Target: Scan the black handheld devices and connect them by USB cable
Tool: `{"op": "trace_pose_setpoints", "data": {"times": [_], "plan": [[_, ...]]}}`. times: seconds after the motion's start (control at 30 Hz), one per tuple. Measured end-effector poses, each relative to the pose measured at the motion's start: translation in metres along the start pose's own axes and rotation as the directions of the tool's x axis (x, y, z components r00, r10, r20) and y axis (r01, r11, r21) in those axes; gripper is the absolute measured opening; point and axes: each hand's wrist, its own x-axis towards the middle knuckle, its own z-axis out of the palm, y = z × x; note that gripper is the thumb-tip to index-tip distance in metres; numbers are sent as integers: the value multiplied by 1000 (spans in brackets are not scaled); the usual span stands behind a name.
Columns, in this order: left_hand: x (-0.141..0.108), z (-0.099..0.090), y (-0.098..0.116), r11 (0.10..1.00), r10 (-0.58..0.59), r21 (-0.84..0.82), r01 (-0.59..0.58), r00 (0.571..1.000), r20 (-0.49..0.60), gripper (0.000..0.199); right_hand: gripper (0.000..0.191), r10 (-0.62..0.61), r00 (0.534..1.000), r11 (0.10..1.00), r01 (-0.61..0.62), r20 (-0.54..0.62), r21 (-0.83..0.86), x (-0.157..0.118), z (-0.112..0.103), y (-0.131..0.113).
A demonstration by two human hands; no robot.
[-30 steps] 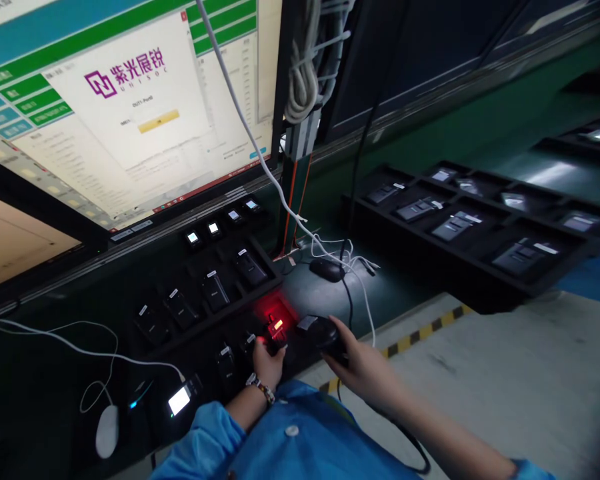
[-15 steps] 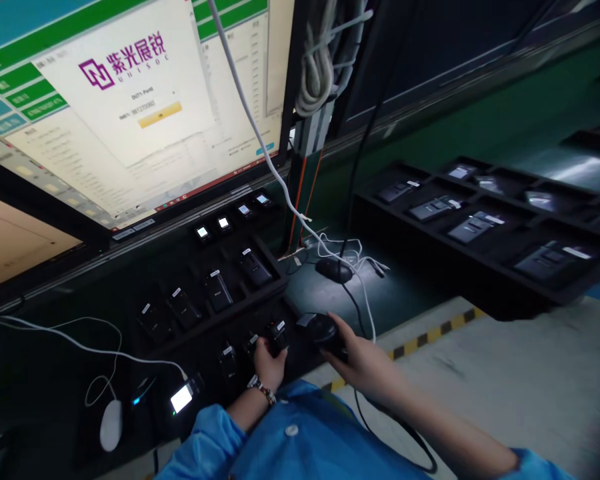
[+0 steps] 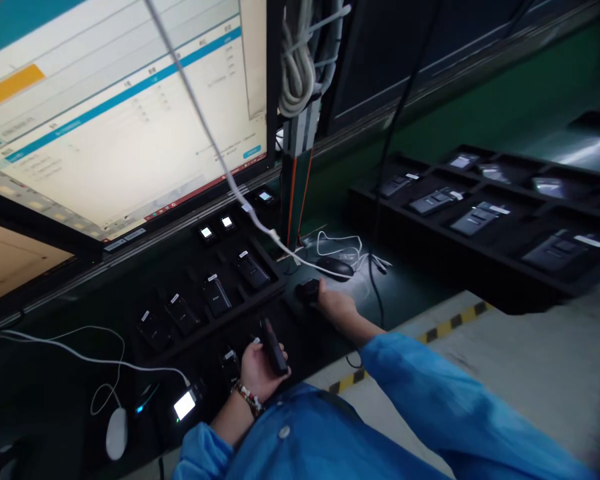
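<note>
My left hand [image 3: 261, 371], with a beaded bracelet at its wrist, holds a dark handheld device [image 3: 274, 348] tilted up at the front of the bench. To its right, my right hand [image 3: 336, 305] is closed on a black scanner [image 3: 309, 291], seen only in part, near the far edge of the dark mat. Left of my left hand a small labelled black device [image 3: 230, 363] lies on the mat. Behind it is a black tray [image 3: 275, 291] with several labelled devices, one of them a black device [image 3: 217, 295].
A large monitor [image 3: 145, 127] stands behind the tray. A white cable hangs across it. At the left are a white mouse [image 3: 117, 433] and a lit device [image 3: 184, 405] on a cable. A deep black tray [image 3: 460, 257] of devices is at the right.
My left hand has lifted a device and turned it up. My right hand has moved forward and left with the scanner. On the monitor, the pop-up window is gone.
</note>
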Motion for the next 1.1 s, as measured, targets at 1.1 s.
{"op": "trace_pose_setpoints", "data": {"times": [1.1], "plan": [[-41,22,5,870,-34,486,-86,972,234,69,21,-651,615,617,770,-445,161,-171,-29,-51]]}}
